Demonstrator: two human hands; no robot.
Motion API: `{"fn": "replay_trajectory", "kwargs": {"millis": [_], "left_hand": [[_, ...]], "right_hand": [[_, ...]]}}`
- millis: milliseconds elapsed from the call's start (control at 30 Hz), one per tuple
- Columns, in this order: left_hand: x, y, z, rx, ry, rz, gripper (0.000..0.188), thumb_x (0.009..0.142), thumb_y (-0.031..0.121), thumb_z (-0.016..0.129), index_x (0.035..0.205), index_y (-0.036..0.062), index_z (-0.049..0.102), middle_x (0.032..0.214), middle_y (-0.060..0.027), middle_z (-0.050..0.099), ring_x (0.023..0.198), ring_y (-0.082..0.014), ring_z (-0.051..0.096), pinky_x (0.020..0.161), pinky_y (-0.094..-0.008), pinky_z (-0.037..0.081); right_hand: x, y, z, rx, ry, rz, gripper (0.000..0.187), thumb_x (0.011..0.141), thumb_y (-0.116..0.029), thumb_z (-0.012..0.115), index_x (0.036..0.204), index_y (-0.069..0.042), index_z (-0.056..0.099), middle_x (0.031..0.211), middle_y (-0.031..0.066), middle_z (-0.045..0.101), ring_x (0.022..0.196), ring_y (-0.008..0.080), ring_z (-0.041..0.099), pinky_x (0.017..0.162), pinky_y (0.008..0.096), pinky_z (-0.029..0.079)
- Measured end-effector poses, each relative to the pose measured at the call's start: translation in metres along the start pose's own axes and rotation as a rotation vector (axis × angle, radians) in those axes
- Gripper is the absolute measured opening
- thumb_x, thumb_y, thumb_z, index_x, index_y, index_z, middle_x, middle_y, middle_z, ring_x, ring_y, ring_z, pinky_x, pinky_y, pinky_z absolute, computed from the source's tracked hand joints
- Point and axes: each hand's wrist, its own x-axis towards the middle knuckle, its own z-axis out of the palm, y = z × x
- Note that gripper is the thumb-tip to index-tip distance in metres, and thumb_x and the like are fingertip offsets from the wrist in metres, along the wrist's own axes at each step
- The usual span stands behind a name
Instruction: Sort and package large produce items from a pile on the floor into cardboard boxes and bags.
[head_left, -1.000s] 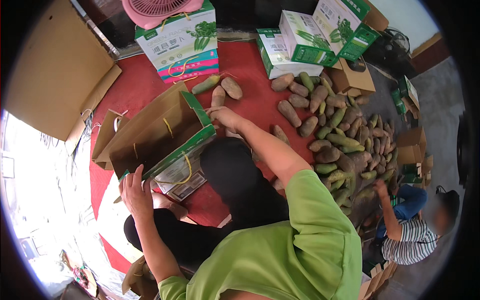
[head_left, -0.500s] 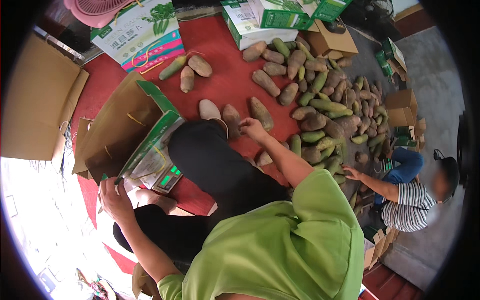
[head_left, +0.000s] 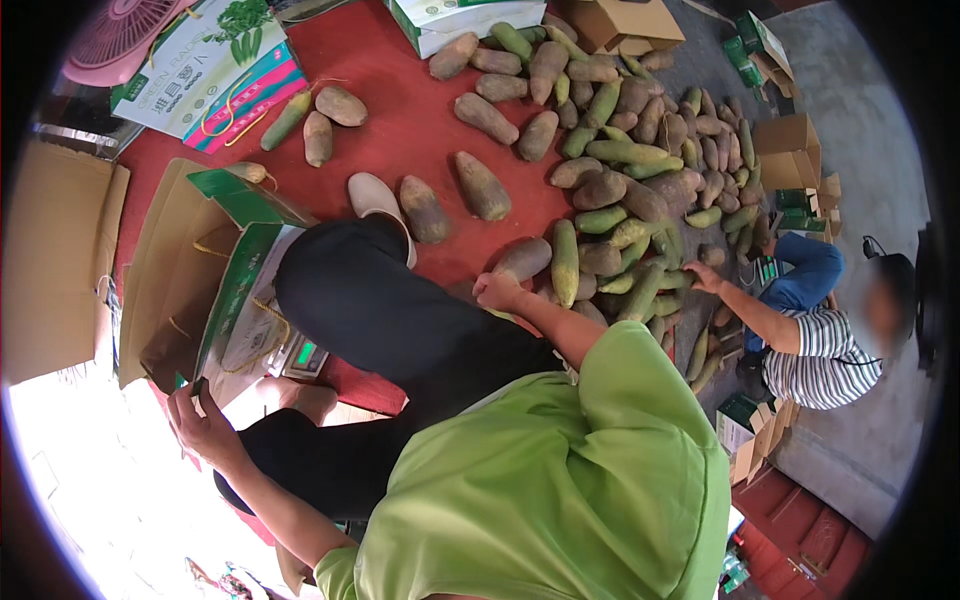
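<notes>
My right hand (head_left: 497, 290) has its fingers curled at the near end of a brownish radish (head_left: 524, 258), beside my bent knee. Part of that grip is hidden from above. At the left, my left hand (head_left: 205, 428) pinches the near edge of an open green and white carton (head_left: 240, 275). The carton lies tilted with its brown inside showing and yellow cord handles on it. Beyond my shoe, two thick radishes, one purplish-brown (head_left: 425, 208) and one brown and green (head_left: 482, 186), rest on the red floor covering.
A large heap of green and brown radishes (head_left: 640, 180) spreads to the right. A scale (head_left: 305, 355) with a lit display sits beside the carton. Another person (head_left: 820, 345) in a striped shirt reaches into the heap. Boxes (head_left: 625, 22) and a pink fan (head_left: 125, 40) stand farther off.
My right hand has moved from the purplish-brown radish beside my shoe to another radish nearer me, on the right. My left hand stays at the carton's edge. The whole view has shifted.
</notes>
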Motion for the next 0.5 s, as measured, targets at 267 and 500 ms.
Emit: {"fn": "replay_trajectory", "kwargs": {"millis": [267, 500], "left_hand": [[0.003, -0.004, 0.005, 0.094, -0.006, 0.066, 0.011, 0.079, 0.011, 0.066, 0.087, 0.0058, 0.06, 0.084, -0.0087, 0.059, 0.084, -0.0298, 0.057, 0.079, -0.0417, 0.042], [-0.001, 0.001, -0.002, 0.079, 0.012, -0.012, 0.009, 0.078, 0.011, 0.066, 0.085, 0.008, 0.061, 0.084, -0.0075, 0.059, 0.085, -0.0287, 0.056, 0.084, -0.0401, 0.039]], "right_hand": [[-0.018, 0.06, -0.037, -0.089, 0.437, 0.294, 0.029, 0.072, -0.023, 0.065, 0.097, -0.009, 0.065, 0.098, 0.0176, 0.064, 0.096, 0.0343, 0.06, 0.084, 0.042, 0.048], [-0.066, 0.026, -0.087, -0.192, 0.515, 0.94, 0.06, 0.076, -0.047, 0.061, 0.123, -0.013, 0.044, 0.129, 0.0116, 0.043, 0.123, 0.0326, 0.04, 0.095, 0.0482, 0.042]]}}
